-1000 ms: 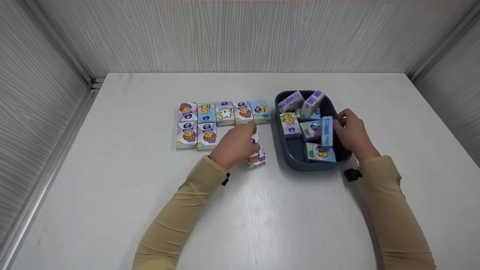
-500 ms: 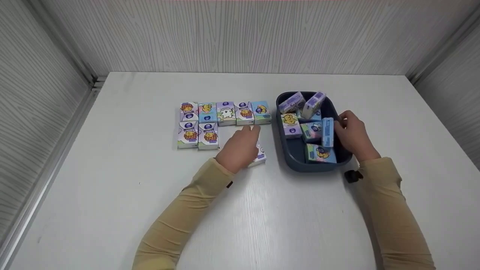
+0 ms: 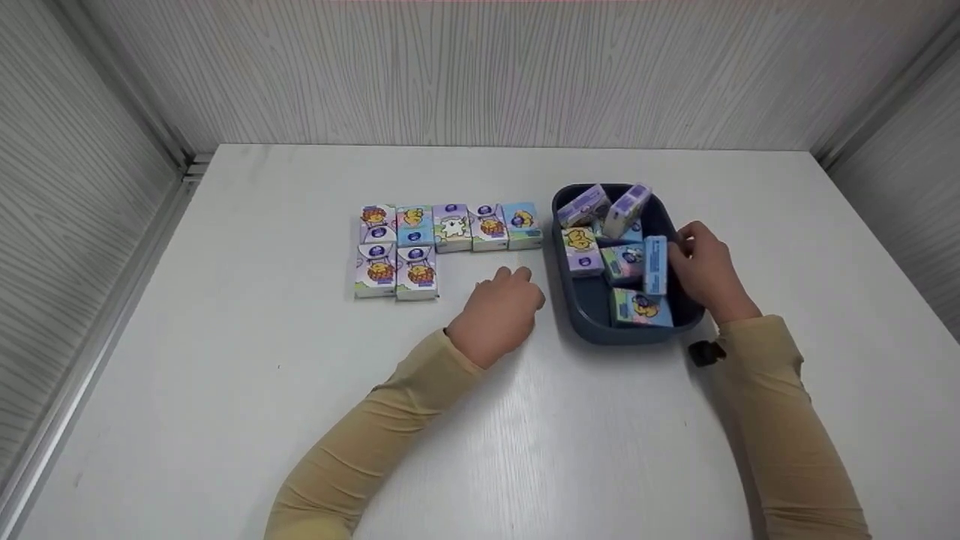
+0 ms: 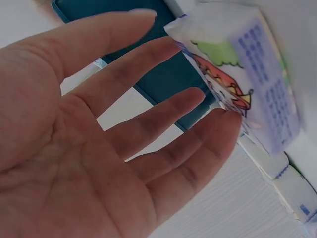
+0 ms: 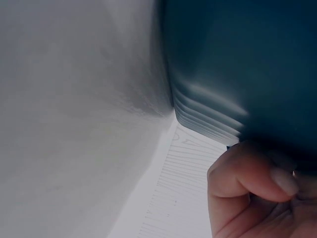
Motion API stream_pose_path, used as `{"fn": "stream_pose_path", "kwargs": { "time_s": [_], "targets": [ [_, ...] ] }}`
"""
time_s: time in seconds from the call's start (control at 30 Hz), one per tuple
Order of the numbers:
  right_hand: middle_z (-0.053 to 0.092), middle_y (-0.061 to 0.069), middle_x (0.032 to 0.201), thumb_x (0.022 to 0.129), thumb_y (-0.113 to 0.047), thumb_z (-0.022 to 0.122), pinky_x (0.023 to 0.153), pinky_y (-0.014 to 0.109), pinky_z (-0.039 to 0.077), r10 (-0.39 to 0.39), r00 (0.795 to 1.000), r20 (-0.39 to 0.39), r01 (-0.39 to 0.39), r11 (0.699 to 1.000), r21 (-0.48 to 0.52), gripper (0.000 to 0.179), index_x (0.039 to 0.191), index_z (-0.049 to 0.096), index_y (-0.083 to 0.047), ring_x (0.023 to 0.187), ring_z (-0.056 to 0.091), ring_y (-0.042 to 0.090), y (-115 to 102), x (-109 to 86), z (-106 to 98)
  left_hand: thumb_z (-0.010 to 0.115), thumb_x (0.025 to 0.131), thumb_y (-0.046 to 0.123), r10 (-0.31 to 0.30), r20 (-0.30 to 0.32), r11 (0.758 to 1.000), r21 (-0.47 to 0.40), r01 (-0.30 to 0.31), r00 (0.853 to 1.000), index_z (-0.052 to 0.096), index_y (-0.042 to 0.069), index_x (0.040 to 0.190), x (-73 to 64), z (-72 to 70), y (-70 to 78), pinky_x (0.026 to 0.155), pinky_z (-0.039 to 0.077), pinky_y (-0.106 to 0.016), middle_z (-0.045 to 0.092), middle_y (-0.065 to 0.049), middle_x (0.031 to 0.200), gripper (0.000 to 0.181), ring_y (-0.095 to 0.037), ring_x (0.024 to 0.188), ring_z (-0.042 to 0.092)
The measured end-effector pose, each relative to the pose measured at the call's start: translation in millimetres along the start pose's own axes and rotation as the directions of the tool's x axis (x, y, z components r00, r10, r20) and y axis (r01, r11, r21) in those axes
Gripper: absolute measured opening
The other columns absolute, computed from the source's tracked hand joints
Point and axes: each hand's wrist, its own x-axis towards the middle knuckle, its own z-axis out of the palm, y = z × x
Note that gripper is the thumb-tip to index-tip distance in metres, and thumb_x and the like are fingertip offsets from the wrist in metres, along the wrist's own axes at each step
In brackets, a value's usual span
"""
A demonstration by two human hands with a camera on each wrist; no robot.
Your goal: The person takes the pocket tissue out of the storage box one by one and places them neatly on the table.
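Observation:
My left hand (image 3: 499, 319) is over the table, left of a dark blue plastic bin. In the left wrist view its fingers (image 4: 168, 144) are nearly straight, and the fingertips touch a white and lilac tissue pack (image 4: 237, 69) standing on edge. The thumb is held apart from that pack, which the hand hides in the head view. At the bin's right side, my right hand (image 3: 705, 270) grips the rim of the bin (image 3: 600, 334). The right wrist view shows its curled thumb and finger at the bin wall (image 5: 237, 54). Several tissue packs lie jumbled inside, including a blue one (image 3: 655, 264) on edge.
Left of the bin, several tissue packs (image 3: 451, 227) lie flat in a tight row, with two more packs (image 3: 416, 274) in front of its left end. The white table (image 3: 187, 360) is bounded by a pale wood-grain panel (image 3: 480, 71) at the back.
My left hand has moved right and nearer to me, and its fingers have loosened from the pack they pinched earlier. The right hand and bin stay in place.

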Motion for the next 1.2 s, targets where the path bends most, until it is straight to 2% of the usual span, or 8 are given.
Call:
{"fn": "stream_pose_path", "kwargs": {
  "time_s": [0.2,0.37,0.53,0.67,0.93,1.2],
  "targets": [
    [0.057,0.031,0.114,0.101,-0.024,0.040,0.080,0.047,0.042,-0.010,1.000,0.003,0.010,1.000,0.009,0.030,0.112,0.041,0.004,0.094,0.053,0.035,0.2,-0.7,-0.2,0.058,0.094,0.005,-0.018,-0.030,0.998,0.059,0.020,0.999,0.073,0.010,0.106,0.7,1.9,-5.0,0.073,0.053,-0.042,0.061,-0.012,0.105,0.020,-0.027,0.094,0.056],
    [0.058,0.030,0.113,0.101,-0.025,0.039,0.077,0.046,0.042,-0.022,1.000,0.000,0.022,1.000,0.004,0.031,0.113,0.041,0.004,0.090,0.053,0.033,-0.1,-1.8,-0.2,0.055,0.093,-0.001,-0.074,-0.066,0.993,0.091,0.079,0.995,0.072,0.007,0.104,1.5,1.5,-11.4,0.076,0.052,-0.050,0.062,-0.014,0.105,0.022,-0.031,0.097,0.058],
    [0.059,0.025,0.102,0.101,-0.025,0.039,0.072,0.043,0.041,-0.023,1.000,-0.012,0.023,1.000,-0.018,0.031,0.111,0.042,0.003,0.080,0.051,0.031,0.0,-2.0,-0.1,0.060,0.090,-0.001,-0.117,-0.104,0.984,0.126,0.130,0.988,0.073,0.004,0.102,4.2,2.2,-15.3,0.073,0.054,-0.044,0.063,-0.015,0.101,0.018,-0.031,0.095,0.060],
    [0.059,0.022,0.098,0.101,-0.026,0.039,0.069,0.041,0.041,-0.026,1.000,-0.015,0.025,0.999,-0.028,0.031,0.111,0.043,0.003,0.077,0.049,0.029,-0.5,-1.4,0.0,0.061,0.090,0.001,-0.147,-0.109,0.975,0.149,0.162,0.983,0.073,0.004,0.104,7.1,3.6,-17.9,0.069,0.055,-0.042,0.063,-0.015,0.100,0.018,-0.030,0.093,0.060],
    [0.058,0.023,0.098,0.101,-0.026,0.039,0.067,0.040,0.040,-0.031,0.999,-0.012,0.030,0.999,-0.025,0.031,0.111,0.042,0.003,0.076,0.048,0.028,-1.4,-1.6,0.1,0.061,0.091,0.002,-0.164,-0.131,0.971,0.156,0.183,0.978,0.073,0.005,0.102,8.4,3.7,-21.5,0.067,0.055,-0.043,0.064,-0.014,0.099,0.016,-0.030,0.092,0.061],
    [0.057,0.030,0.114,0.101,-0.025,0.039,0.081,0.049,0.041,-0.008,1.000,-0.004,0.008,1.000,-0.010,0.032,0.113,0.042,0.004,0.094,0.052,0.035,-1.4,-0.6,-0.2,0.060,0.091,0.000,-0.166,-0.186,0.973,0.131,0.192,0.968,0.073,0.004,0.098,10.3,7.2,-25.9,0.066,0.056,-0.042,0.064,-0.015,0.098,0.016,-0.029,0.093,0.060]
  ]
}}
